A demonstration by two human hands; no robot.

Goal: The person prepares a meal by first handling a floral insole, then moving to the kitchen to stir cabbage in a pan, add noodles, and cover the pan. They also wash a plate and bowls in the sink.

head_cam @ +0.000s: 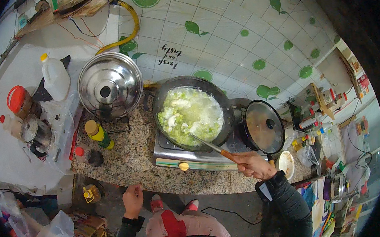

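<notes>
My right hand is closed around the wooden handle of a metal cooking utensil, whose far end dips into the food in a dark wok. Pale broth with chopped green vegetable and whitish pieces fills much of the wok; the utensil's head is hidden in it. Beneath the wok is a steel gas stove with a yellowish knob. Near the granite counter's front edge, my left hand is loosely curled, and nothing shows in it.
A lidded pot stands right of the wok, beside a white bowl. To the left are a large steel lid, a yellow-green bottle, a red-capped bottle and a steel jug. A cable lies on the floor.
</notes>
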